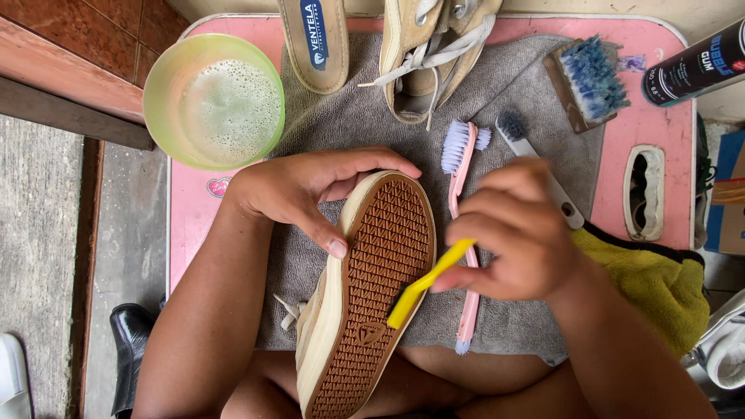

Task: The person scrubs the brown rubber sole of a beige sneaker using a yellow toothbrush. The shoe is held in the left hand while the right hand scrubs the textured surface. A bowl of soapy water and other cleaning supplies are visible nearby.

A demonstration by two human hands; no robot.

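The left hand (306,190) is curled over the toe end of a tan shoe (365,299), fingers wrapped across the top edge and the thumb pressed against the pale rim of the sole. The shoe lies tipped on its side across the person's lap and the near edge of the worktop (660,109), its brown ribbed sole facing up.

The right hand (516,233) is closed tight round a yellow brush (427,281), whose lower end rests on the sole near its middle; the bristles are hidden from here.

Under the right hand, on a grey towel (365,116), lies a pink brush (463,233), and just beside it a white brush (535,159) with dark bristles, partly covered by the knuckles. Farther back sit a second shoe (431,54) with loose laces and an insole (314,39). A green bowl (213,101) of foamy water stands at the back left, close to the left hand. At the back right are a wooden brush (590,81) with blue bristles and a black can (694,66). A yellow cloth (652,283) hangs by the right forearm.
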